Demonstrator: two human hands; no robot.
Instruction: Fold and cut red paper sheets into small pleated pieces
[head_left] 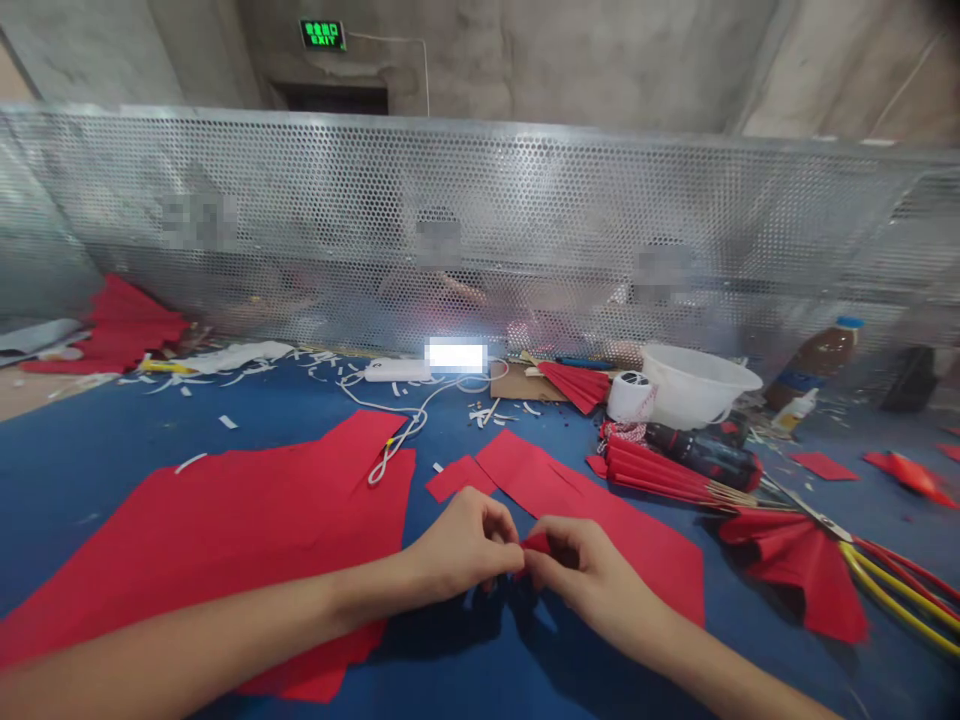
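Thin red paper sheets [187, 540], matt and smooth — same dull finish on a small crumpled red paper scrap [537, 545]. Blue table [285, 432] with a matt, cloth-like top. Slightly glossy white plastic bowl [697, 385]. Pale wooden fan ribs [731, 492]. Perforated silver metal sheet [480, 220] — softly shiny, finely holed.

A craft workshop: concrete walls [570, 60], perforated metal partition [480, 230], exit sign [322, 34], red paper [225, 540] across a blue worktable [75, 480]

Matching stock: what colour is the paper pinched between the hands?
The paper is plain red; the head view shows it best.
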